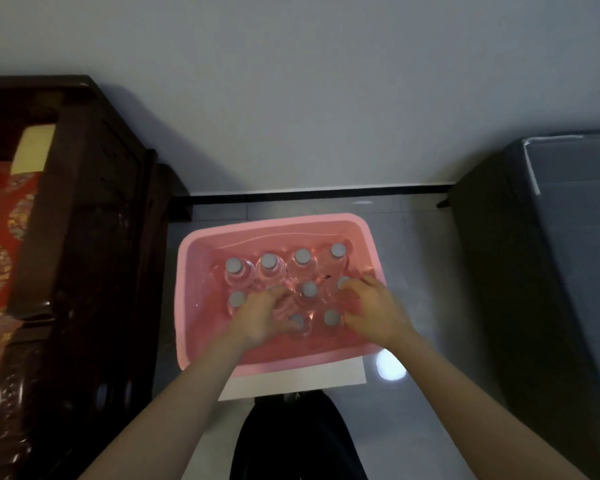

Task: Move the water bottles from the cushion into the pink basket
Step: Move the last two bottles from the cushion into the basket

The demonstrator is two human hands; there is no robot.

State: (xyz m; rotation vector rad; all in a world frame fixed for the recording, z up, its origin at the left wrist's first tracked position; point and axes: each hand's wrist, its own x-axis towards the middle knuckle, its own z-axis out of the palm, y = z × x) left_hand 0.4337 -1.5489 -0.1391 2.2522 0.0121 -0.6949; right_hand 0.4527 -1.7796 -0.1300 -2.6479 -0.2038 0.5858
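Arms: both bare forearms stretched forward and down from the bottom edge, converging over basket, wrists above its near rim.

Left hand: palm down inside basket, over middle row, second place from left. Fingers curled over top of covered bottle, cap hidden. Thumb pointing right, tip beside cap of front-left bottle. Blurred; cannot tell whether gripping or only resting there.

Right hand: palm down, at right end of middle row. Fingertips curled round cap of end bottle, holding it. Thumb stretched left, just beside front-right bottle.

Hands apart, one capped bottle of the middle row between them.

Bottles: all upright in basket, clear, grey caps; nine caps showing. Back row of four along far wall, close together. Middle row of four, counting the covered one. Two in front, by the thumbs.

Basket: pink, rectangular, on floor, on a white sheet sticking out at the near side.

Surroundings: dark carved wooden seat close on the left, red patterned cushion on it, well apart from basket. Dark cabinet on the right. White wall behind, black skirting along its foot. Dark trousers below the sheet. Bright glare spot on the glossy floor just beside basket's near right corner.
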